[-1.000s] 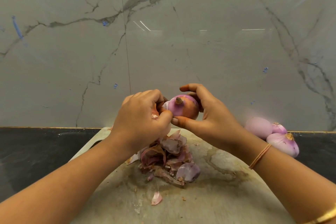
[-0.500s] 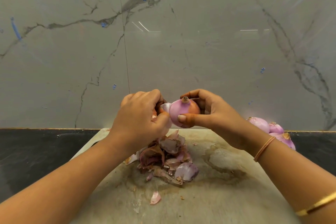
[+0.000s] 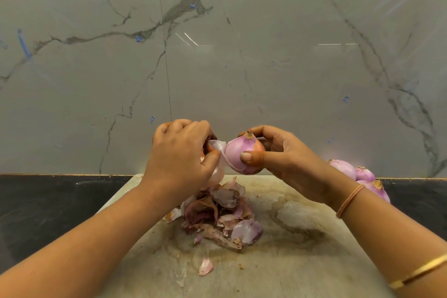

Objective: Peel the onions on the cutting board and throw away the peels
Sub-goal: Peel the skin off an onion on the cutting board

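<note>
My right hand (image 3: 283, 157) holds a pink onion (image 3: 242, 152) above the cutting board (image 3: 302, 261), thumb on its front and fingers behind it. My left hand (image 3: 181, 155) pinches a pale strip of peel (image 3: 219, 152) that still hangs from the onion's left side. A heap of peels (image 3: 220, 213) lies on the board below both hands. One loose peel (image 3: 205, 266) lies nearer to me.
Three peeled onions (image 3: 358, 174) sit on the dark counter (image 3: 48, 208) to the right, partly hidden by my right forearm. A marbled grey wall (image 3: 242, 55) rises directly behind the board. The board's surface is stained.
My left hand has pulled away to the left, drawing a strip of peel off the onion. My right hand has turned the onion and moved it slightly right.
</note>
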Available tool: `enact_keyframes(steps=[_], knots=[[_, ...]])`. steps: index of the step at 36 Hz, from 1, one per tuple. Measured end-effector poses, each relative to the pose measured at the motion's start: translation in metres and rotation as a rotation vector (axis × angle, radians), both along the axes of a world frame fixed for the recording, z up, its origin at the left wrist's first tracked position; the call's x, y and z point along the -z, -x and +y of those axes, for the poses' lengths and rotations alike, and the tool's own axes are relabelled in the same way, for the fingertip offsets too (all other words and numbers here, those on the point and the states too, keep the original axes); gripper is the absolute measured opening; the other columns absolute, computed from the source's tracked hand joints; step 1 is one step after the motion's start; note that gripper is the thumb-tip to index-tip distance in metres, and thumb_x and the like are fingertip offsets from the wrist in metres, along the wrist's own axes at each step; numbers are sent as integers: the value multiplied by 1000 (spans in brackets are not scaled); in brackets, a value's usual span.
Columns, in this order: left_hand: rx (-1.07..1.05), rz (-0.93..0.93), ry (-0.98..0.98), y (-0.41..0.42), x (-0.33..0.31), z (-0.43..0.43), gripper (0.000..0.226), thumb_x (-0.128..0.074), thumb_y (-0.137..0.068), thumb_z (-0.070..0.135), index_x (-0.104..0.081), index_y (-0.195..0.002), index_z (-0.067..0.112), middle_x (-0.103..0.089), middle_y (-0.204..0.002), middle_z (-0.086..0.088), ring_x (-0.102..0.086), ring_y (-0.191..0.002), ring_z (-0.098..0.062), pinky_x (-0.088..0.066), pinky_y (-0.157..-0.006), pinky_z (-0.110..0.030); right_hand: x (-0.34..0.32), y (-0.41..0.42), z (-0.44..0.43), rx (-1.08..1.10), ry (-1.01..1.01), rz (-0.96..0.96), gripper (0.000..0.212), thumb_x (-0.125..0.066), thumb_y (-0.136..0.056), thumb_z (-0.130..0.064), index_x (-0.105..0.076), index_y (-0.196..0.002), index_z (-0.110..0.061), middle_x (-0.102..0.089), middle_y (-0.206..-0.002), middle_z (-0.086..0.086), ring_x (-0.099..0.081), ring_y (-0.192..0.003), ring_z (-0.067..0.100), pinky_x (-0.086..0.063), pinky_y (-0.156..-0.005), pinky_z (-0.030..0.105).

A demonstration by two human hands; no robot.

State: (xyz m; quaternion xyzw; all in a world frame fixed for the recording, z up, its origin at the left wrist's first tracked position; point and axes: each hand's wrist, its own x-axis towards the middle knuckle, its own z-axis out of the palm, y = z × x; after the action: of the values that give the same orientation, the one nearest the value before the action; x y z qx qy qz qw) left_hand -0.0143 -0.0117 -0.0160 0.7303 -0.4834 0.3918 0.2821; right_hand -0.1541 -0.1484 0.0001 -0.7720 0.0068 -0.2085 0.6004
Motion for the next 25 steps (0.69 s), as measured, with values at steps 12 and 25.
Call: enact_keyframes(steps=[12,25], knots=[[-111,216,-58,-21,1,2,17,-41,-87,32,-43,-74,21,-43,-68,12,-40,-81,-16,-27,-77,-34,-3,5,1,-51,-67,-61,42,-70,-63,-12,-64,-104,-14,-62,-106,6,-64,-87,12,-53,-69,22],[241,412,-19,-13,-3,7,10,-58,-80,25,-62,-86,31,-64,-86,21,-61,-90,-7,-50,-85,-39,4,-1,-2,54,-17,27,69,-81,-58,-20,-47,-118,-22,-62,-110,12,-65,-92,20,-55,-75,24]])
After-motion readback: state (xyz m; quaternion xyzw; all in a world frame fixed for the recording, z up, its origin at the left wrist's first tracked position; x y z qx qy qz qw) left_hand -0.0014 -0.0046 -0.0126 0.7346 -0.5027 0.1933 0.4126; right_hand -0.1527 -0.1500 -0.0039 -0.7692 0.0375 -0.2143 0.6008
